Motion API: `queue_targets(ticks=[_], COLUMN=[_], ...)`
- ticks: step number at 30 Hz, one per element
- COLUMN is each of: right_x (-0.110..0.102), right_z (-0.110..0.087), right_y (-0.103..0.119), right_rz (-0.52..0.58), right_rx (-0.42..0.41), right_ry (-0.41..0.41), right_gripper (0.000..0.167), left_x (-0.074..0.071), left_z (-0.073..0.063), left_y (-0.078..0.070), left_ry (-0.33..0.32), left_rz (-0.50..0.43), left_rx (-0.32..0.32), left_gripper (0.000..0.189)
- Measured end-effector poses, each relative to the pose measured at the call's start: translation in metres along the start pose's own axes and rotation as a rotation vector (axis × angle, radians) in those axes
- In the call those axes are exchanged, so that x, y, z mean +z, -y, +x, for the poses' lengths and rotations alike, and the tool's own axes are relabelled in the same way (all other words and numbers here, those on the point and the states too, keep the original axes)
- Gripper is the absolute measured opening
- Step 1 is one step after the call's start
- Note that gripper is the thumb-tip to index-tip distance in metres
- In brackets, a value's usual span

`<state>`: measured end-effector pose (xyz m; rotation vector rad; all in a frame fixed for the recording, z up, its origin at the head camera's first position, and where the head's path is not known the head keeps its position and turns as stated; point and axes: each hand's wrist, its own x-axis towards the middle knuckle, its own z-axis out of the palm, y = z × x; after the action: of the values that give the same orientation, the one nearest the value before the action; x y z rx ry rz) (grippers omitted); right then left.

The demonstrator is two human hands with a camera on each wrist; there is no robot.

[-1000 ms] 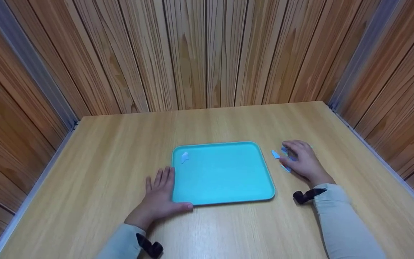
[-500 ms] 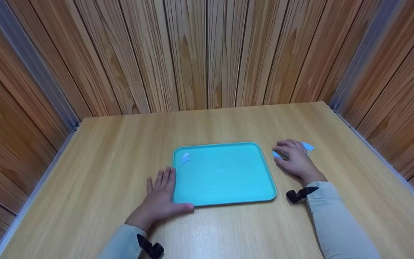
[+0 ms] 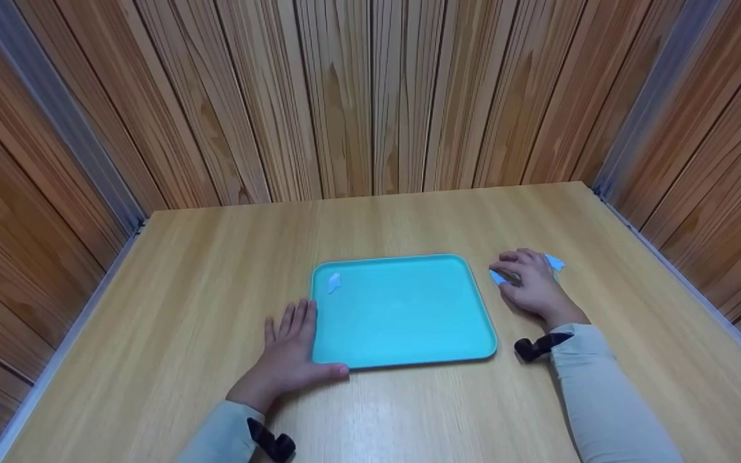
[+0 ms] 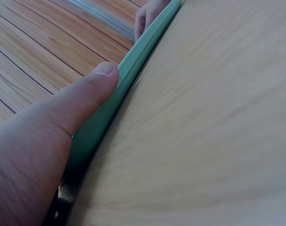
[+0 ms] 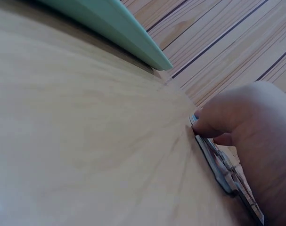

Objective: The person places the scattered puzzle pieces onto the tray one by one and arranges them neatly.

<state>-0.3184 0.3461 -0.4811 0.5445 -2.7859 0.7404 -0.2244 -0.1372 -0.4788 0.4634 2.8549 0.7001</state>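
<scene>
A turquoise tray (image 3: pixel 402 315) lies on the table, with one small pale-blue puzzle piece (image 3: pixel 334 283) near its far left corner. My left hand (image 3: pixel 283 363) rests at the tray's near left corner, fingers straight along the left side and thumb (image 4: pixel 93 89) against the front wall. Right of the tray, my right hand (image 3: pixel 531 286) is lowered over several flat puzzle pieces (image 5: pixel 218 167), mostly hidden under it. Its thumb and fingertips pinch a small blue-edged puzzle piece (image 5: pixel 194 118). Another light-blue piece (image 3: pixel 555 262) shows behind the knuckles.
The wooden table (image 3: pixel 216 270) extends around the tray, with plank walls (image 3: pixel 345 96) at the back and both sides. Black straps with small camera mounts (image 3: pixel 541 347) sit on both sleeves.
My right hand has moved slightly left over the pieces and its fingers have closed in on the left one, uncovering a light-blue piece behind. My left hand stays at the tray.
</scene>
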Motion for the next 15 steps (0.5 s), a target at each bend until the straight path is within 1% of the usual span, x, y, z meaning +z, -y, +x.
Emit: queue_targets(ticks=[7, 15], right_x=[0.0006, 0.0007], right_z=[-0.0006, 0.0012], right_y=[-0.0002, 0.0024], right_rz=[-0.026, -0.054], right_rx=[-0.017, -0.003], right_ry=[-0.038, -0.036], right_gripper=[0.033, 0.029], left_x=[0.0005, 0.0008], left_z=[0.0010, 0.0011], left_y=[-0.0012, -0.0005], left_ry=[-0.007, -0.008], left_rz=[0.017, 0.009], left_rx=[0.003, 0.000], left_gripper=[0.138, 0.137])
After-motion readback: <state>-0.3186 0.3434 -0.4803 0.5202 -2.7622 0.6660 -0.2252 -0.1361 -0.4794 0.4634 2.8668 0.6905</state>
